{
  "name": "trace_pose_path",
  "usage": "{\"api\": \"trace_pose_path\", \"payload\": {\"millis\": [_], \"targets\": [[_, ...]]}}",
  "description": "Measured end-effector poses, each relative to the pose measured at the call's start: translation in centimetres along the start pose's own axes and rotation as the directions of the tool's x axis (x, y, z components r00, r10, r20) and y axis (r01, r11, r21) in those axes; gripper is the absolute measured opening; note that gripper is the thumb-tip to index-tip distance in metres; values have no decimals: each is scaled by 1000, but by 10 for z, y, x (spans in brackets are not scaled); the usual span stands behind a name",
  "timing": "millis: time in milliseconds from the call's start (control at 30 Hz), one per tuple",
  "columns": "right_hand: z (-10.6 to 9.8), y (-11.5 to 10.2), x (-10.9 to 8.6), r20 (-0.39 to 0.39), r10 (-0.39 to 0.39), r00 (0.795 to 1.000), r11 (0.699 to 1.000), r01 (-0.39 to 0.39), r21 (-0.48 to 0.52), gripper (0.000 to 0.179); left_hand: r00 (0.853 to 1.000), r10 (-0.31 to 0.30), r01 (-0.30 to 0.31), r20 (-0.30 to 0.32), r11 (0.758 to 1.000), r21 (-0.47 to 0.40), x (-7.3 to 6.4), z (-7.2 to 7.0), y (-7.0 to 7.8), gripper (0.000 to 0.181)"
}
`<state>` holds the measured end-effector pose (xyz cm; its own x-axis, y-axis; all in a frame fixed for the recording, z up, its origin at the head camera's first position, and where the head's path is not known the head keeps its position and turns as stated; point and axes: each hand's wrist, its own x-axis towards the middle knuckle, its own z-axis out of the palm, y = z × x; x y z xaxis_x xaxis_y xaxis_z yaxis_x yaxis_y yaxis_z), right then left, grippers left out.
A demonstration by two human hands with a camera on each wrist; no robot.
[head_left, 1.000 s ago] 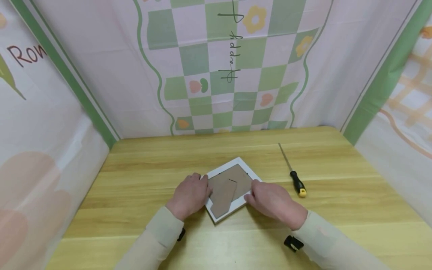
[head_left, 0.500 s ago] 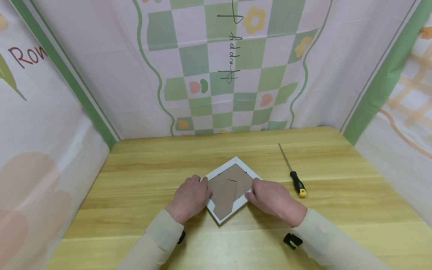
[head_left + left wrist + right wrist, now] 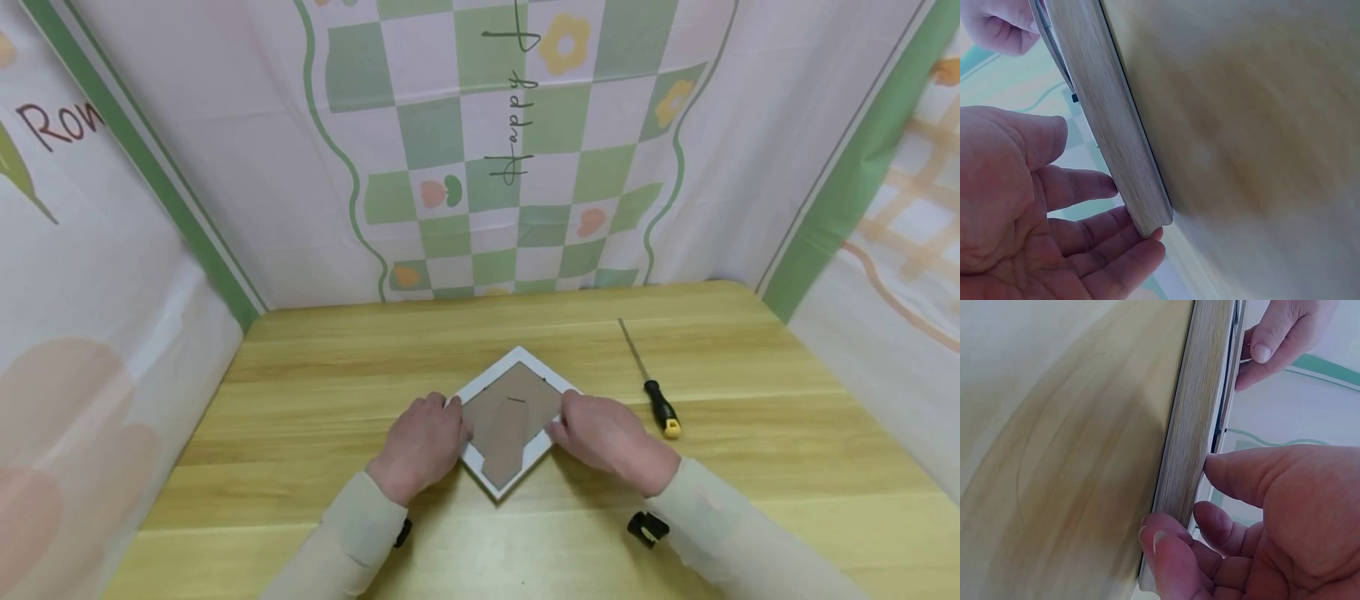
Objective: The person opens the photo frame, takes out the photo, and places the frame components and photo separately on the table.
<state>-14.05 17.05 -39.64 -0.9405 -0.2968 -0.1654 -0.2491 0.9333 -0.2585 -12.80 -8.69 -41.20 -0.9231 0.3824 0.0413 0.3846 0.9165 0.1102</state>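
Observation:
A white picture frame [image 3: 536,450] lies back side up on the wooden table, one corner pointing toward me. Its brown backing board [image 3: 543,400] carries a brown stand leg [image 3: 504,442] that lies flat. My left hand [image 3: 422,437] holds the frame's left corner. Opposite it, my right hand [image 3: 607,429] grips the right corner between thumb and fingers. In the left wrist view, fingertips of the left hand [image 3: 1054,231] touch the frame's side edge [image 3: 1110,119] at the corner. The right wrist view has the right hand [image 3: 1260,512] with fingers curled over the frame's edge [image 3: 1188,412].
A screwdriver [image 3: 660,404] with a black and yellow handle lies to the right of the frame, its shaft pointing away. Printed cloth [image 3: 517,192] hangs behind the wooden table [image 3: 337,350] and along both sides. A black wrist strap [image 3: 647,528] shows under the right sleeve.
The picture frame has turned a little counterclockwise on the table: its near corner shifted right and its far corner left. Both hands stay on its corners, nearly in place.

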Motion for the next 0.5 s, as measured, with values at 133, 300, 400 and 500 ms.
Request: {"api": "trace_pose_path", "payload": {"millis": [133,300,400,500], "targets": [[-2,1,2,6,5,1000,1000,-5,0,24,1000,13,-13,-10,1000,18,-2,0,1,46],[-3,3,4,11,8,1000,1000,-8,1,24,999,30,-28,-34,999,36,-3,2,2,40],[-3,4,6,9,11,1000,1000,-11,-3,23,998,42,-40,-42,998,46,-5,2,2,38],[-4,4,7,8,20,1000,1000,-20,-5,23,998,45,-43,-44,998,49,-6,3,4,38]]}}
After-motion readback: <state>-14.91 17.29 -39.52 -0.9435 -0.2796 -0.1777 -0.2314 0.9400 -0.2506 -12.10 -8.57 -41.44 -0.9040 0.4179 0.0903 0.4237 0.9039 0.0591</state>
